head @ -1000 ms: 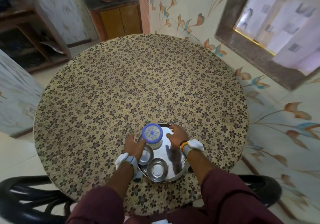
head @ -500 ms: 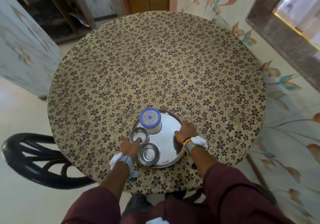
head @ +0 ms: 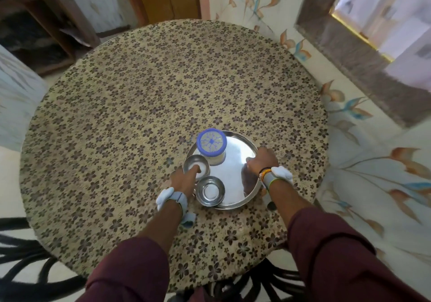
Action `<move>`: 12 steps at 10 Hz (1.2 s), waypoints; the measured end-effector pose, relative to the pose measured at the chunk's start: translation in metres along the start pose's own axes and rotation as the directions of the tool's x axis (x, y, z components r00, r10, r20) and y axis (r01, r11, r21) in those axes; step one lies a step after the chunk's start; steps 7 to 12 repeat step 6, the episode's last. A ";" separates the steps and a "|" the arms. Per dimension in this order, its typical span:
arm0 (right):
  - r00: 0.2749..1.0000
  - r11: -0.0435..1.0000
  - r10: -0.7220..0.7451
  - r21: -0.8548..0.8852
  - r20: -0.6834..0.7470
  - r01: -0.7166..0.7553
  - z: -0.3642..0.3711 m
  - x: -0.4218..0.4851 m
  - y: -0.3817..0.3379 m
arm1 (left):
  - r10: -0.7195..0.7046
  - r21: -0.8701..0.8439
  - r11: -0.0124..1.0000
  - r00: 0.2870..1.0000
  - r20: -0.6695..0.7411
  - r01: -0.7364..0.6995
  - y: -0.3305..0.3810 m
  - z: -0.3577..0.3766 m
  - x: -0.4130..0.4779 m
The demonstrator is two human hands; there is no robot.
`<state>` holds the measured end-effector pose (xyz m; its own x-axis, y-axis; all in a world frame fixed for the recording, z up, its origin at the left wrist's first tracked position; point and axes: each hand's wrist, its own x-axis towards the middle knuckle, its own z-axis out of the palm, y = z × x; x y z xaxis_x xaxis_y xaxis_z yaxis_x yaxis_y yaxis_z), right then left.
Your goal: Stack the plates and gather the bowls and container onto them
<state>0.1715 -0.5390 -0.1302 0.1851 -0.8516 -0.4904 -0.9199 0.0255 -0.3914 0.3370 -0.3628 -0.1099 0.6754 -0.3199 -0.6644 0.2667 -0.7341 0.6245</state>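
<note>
Plates (head: 235, 168) sit stacked near the table's (head: 140, 115) close edge, carrying jar (head: 211, 146) and two bowls (head: 195, 165), seemingly gathered. Left hand (head: 184, 180) dips fingers into one bowl; right hand (head: 262, 160) curls over the rim, probably steadying.

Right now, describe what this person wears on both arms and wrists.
Both arms wear dark maroon sleeves pushed up the forearms. The left hand is bare, its wrist circled by a grey-blue strap carrying pale, rounded white pieces. The right hand is bare too; its wrist has a similar grey band with a white piece, plus thin orange and dark thread bracelets. No rings show.
</note>
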 end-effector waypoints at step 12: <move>0.998 0.949 -0.023 0.312 -0.065 0.042 -0.074 0.022 0.083 | 0.118 -0.313 0.950 0.910 0.397 0.013 0.035 0.075 -0.028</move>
